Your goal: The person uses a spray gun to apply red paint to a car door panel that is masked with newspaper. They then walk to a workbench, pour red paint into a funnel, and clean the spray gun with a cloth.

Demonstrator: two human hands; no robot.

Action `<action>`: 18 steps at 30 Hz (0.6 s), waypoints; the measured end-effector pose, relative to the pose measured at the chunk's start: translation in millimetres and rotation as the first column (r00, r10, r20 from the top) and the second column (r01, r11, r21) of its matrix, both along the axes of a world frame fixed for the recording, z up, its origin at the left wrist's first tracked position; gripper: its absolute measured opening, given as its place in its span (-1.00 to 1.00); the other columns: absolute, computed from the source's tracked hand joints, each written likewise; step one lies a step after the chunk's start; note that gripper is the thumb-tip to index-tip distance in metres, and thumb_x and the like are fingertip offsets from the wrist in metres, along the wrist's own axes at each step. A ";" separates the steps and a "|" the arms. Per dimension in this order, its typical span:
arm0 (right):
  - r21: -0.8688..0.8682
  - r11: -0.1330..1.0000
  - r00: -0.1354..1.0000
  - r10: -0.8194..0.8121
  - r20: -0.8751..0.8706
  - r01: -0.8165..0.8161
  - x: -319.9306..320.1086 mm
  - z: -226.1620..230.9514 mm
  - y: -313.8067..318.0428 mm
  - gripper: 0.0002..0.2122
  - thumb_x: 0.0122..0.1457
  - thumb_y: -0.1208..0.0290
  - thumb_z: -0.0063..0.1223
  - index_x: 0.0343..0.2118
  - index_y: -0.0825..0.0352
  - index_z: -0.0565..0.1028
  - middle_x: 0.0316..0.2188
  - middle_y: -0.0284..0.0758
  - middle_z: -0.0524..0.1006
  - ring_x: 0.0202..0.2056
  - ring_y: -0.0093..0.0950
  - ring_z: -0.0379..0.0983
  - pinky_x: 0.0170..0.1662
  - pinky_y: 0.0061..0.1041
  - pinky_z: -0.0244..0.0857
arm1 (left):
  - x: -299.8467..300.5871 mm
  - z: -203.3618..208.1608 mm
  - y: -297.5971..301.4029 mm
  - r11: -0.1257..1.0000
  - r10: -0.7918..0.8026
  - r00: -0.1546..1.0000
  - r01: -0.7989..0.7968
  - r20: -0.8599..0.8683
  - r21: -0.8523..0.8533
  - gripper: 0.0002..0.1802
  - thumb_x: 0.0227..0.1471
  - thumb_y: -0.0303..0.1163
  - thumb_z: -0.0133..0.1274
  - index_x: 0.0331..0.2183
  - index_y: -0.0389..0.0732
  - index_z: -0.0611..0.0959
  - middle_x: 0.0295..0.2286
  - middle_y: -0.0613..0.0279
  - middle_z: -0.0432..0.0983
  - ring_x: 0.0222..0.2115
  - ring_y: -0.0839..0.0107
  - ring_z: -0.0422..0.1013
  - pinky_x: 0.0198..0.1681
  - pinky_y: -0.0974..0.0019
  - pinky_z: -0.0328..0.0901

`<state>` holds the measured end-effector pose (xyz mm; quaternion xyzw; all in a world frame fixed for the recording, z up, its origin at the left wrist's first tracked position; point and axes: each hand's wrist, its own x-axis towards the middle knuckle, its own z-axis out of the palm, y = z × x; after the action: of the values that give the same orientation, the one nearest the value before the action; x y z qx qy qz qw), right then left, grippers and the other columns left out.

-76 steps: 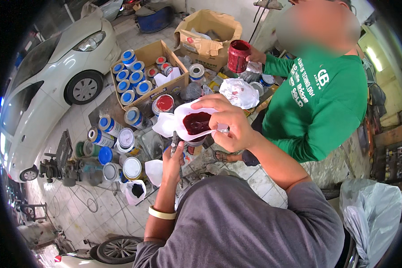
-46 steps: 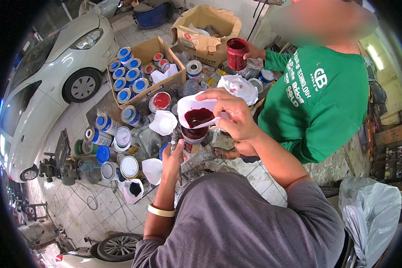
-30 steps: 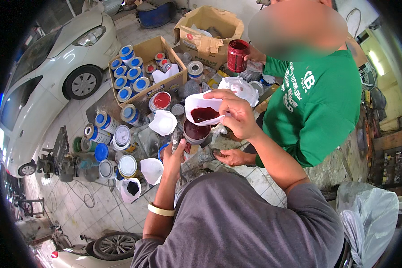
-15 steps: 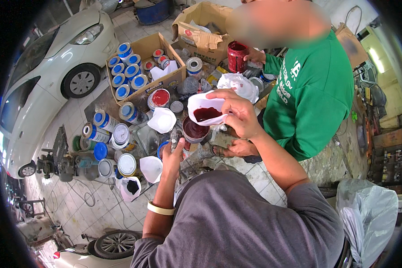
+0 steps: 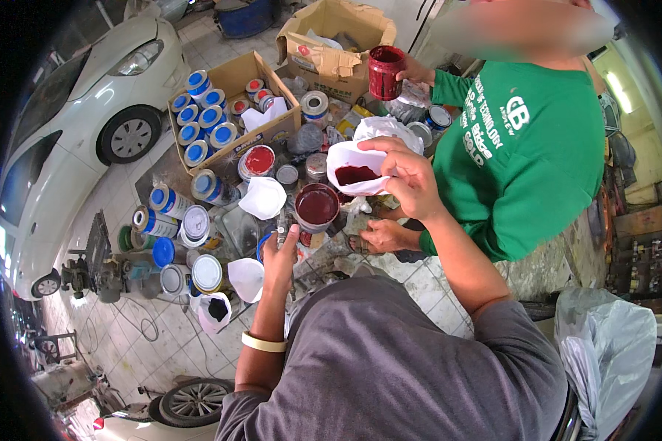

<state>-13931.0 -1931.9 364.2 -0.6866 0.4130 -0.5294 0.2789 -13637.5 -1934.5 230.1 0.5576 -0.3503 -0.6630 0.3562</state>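
My right hand (image 5: 413,178) pinches a folded white paper cone (image 5: 338,159) that has dark red paint (image 5: 355,175) inside. In my left hand (image 5: 278,261) is what looks like a metal spray gun (image 5: 282,228), its lower part hidden by my fingers. An open round cup (image 5: 318,206) with dark red inside stands right beside the gun, below and left of the paper cone; whether it is joined to the gun I cannot tell. Across from me, a person in a green sweatshirt (image 5: 507,162) holds a red-smeared can (image 5: 386,73) in one hand; their other hand (image 5: 390,237) is lower down.
Several paint cans (image 5: 196,226) crowd the left, beside a cardboard box (image 5: 268,140) of blue- and red-lidded cans. White paper cones (image 5: 247,279) lie among them. Another carton (image 5: 331,70) stands behind. A white car (image 5: 88,110) is at far left, with plastic sheeting (image 5: 603,360) at right.
The paper cone in my right hand has shifted right, uncovering more of the dark red cup. The other person has moved right and lifted the red can slightly.
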 end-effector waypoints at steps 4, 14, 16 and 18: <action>-0.036 0.989 0.989 -0.146 -0.004 0.146 -1.0 -26.4 0.3 -0.92 -0.08 0.62 0.04 -0.52 0.37 0.37 0.05 -0.06 0.58 0.15 -0.17 0.40 0.28 -0.17 0.14 | 1.5 5.1 0.6 1.000 0.018 0.999 -0.018 -0.043 -0.015 -0.40 0.14 -0.02 0.32 -0.17 -0.38 0.49 -0.53 0.42 0.34 -0.55 0.66 0.20 -0.56 0.45 0.05; -0.206 0.918 0.897 -0.382 -0.225 0.339 20.5 -181.9 -27.8 -0.89 -0.09 0.57 0.12 -0.52 0.36 0.39 -0.02 -0.12 0.56 0.03 -0.01 0.44 0.08 -0.11 0.34 | 48.8 40.6 16.1 0.972 0.233 0.967 -0.233 -0.104 0.014 -0.66 0.27 -0.13 0.20 -0.28 -0.25 0.59 -0.58 0.51 0.27 -0.62 0.68 0.13 -0.55 0.49 0.02; -0.186 0.906 0.867 -0.418 -0.272 0.379 23.5 -209.3 -30.2 -0.88 -0.09 0.58 0.13 -0.52 0.36 0.39 -0.03 -0.12 0.56 0.03 -0.01 0.43 0.08 -0.10 0.34 | 66.1 47.8 24.7 0.958 0.284 0.954 -0.286 -0.099 -0.004 -0.65 0.31 -0.12 0.14 -0.28 -0.24 0.59 -0.58 0.55 0.23 -0.62 0.70 0.07 -0.55 0.49 -0.02; -0.188 0.894 0.841 -0.448 -0.304 0.408 22.8 -225.6 -32.2 -0.88 -0.08 0.58 0.15 -0.52 0.37 0.40 -0.02 -0.11 0.56 0.03 -0.02 0.43 0.08 -0.09 0.34 | 82.7 59.1 31.2 0.955 0.294 0.952 -0.297 -0.085 -0.019 -0.64 0.31 -0.10 0.14 -0.28 -0.25 0.59 -0.58 0.57 0.23 -0.62 0.72 0.06 -0.54 0.50 -0.01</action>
<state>-13908.2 -1964.1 138.6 -0.6725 0.5662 -0.4751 0.0380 -13554.8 -1903.3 289.2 0.5707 -0.2586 -0.6186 0.4742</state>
